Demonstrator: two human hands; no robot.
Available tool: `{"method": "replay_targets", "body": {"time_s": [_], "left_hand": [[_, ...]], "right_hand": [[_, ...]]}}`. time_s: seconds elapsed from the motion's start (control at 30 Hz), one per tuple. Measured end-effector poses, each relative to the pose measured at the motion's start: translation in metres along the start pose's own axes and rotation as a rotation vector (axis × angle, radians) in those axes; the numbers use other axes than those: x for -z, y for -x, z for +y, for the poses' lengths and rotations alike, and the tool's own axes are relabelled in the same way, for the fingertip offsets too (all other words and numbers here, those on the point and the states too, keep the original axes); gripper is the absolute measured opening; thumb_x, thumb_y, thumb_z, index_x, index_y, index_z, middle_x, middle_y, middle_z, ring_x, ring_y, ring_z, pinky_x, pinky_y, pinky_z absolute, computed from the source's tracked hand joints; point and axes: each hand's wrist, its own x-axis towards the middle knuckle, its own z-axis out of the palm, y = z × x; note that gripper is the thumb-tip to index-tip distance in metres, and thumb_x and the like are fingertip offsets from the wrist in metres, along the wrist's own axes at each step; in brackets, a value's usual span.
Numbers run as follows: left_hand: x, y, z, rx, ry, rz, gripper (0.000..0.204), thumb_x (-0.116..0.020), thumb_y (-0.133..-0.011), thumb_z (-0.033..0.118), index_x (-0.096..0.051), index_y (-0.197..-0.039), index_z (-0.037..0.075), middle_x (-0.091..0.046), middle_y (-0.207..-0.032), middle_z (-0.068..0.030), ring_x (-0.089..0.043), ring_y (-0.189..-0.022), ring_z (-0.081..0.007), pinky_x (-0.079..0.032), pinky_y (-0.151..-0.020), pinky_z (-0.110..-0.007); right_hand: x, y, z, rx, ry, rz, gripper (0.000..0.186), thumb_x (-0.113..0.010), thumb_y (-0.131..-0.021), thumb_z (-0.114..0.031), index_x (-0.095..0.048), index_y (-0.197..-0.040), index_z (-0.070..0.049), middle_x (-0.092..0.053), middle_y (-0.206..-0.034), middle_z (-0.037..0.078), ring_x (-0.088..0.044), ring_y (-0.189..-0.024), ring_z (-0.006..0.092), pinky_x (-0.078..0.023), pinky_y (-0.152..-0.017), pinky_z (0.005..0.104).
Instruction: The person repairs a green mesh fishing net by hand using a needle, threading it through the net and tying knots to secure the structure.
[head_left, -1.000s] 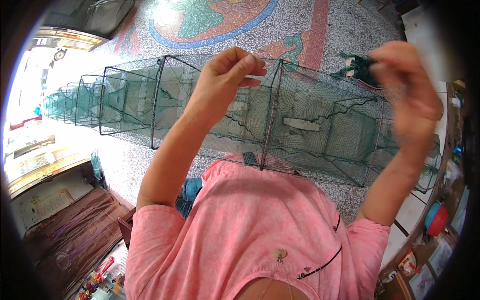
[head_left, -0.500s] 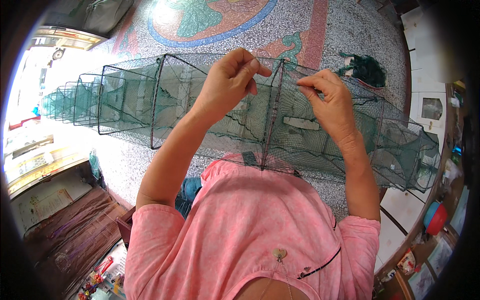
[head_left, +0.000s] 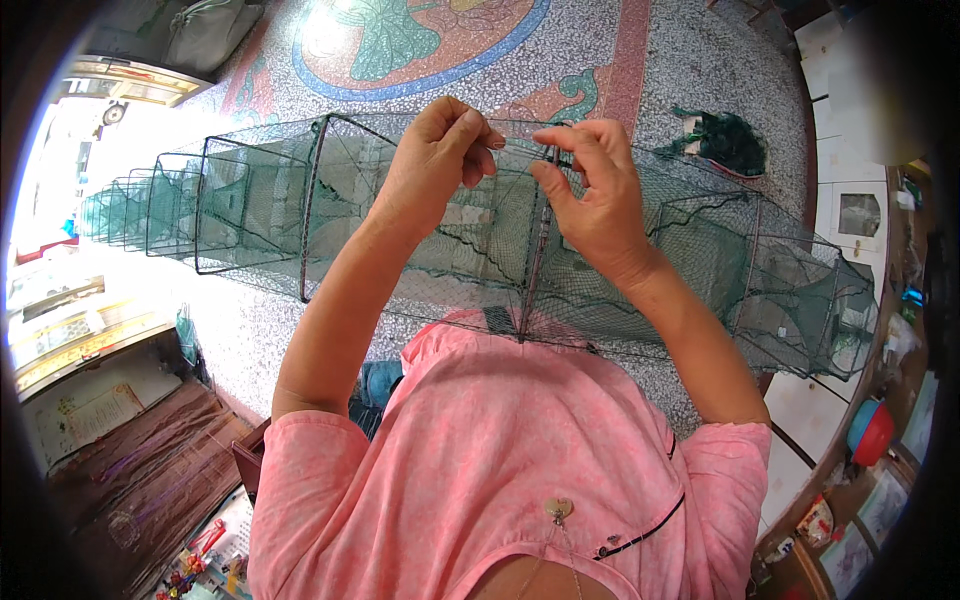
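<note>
A long fishing net trap (head_left: 480, 235) of green mesh on dark rectangular frames stretches across in front of me, running from far left to near right. My left hand (head_left: 440, 155) is above its upper edge with thumb and fingers pinched together; anything between them is too fine to make out. Close to its right, my right hand (head_left: 598, 190) is beside the top of an upright dark frame bar (head_left: 540, 245). Its thumb and forefinger are apart, and I see nothing held between them. The trap's near edge passes close to my pink shirt.
A bundle of dark green netting (head_left: 735, 143) lies on the speckled floor (head_left: 700, 60) beyond the trap. White cabinets (head_left: 850, 205) line the right side, with a red and blue bowl (head_left: 872, 435) nearby. A brown-covered surface (head_left: 150, 465) is at the lower left.
My right hand has moved left toward my left hand, and its thumb and forefinger have spread apart. The left hand has shifted slightly left and stays pinched.
</note>
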Motion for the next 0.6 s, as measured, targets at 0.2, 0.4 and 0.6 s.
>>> {"method": "replay_targets", "body": {"time_s": [0.2,0.4,0.6], "left_hand": [[0.001,0.005,0.003,0.007,-0.017,-0.034,0.017,-0.043,-0.096,0.018,-0.048,-0.088,0.004,-0.062,-0.081,-0.0062,-0.056,-0.062,-0.0097,-0.042,-0.053,-0.022],[-0.008,0.006,0.003,-0.056,-0.126,-0.005,0.016,-0.046,-0.094,0.017,-0.05,-0.091,0.002,-0.058,-0.074,-0.0042,-0.053,-0.061,-0.0082,-0.042,-0.055,-0.022],[-0.025,0.008,-0.009,-0.169,-0.338,-0.011,0.012,-0.054,-0.088,0.011,-0.053,-0.095,0.001,-0.055,-0.071,-0.0033,-0.051,-0.064,-0.0114,-0.043,-0.06,-0.027]], "right_hand": [[0.001,-0.012,-0.01,-0.002,0.202,-0.121,0.012,-0.068,-0.073,-0.013,-0.06,-0.08,-0.008,-0.052,-0.081,0.005,-0.054,-0.081,0.0264,-0.046,-0.066,0.0355],[-0.002,-0.035,-0.026,0.188,-0.038,-0.019,0.008,-0.065,-0.079,-0.013,-0.06,-0.083,-0.007,-0.058,-0.079,0.003,-0.057,-0.075,0.0178,-0.046,-0.065,0.0303],[0.054,-0.083,-0.064,0.397,-0.511,0.156,0.015,-0.049,-0.092,-0.019,-0.055,-0.092,-0.006,-0.062,-0.079,0.005,-0.059,-0.071,0.0139,-0.048,-0.062,0.0268]]}}
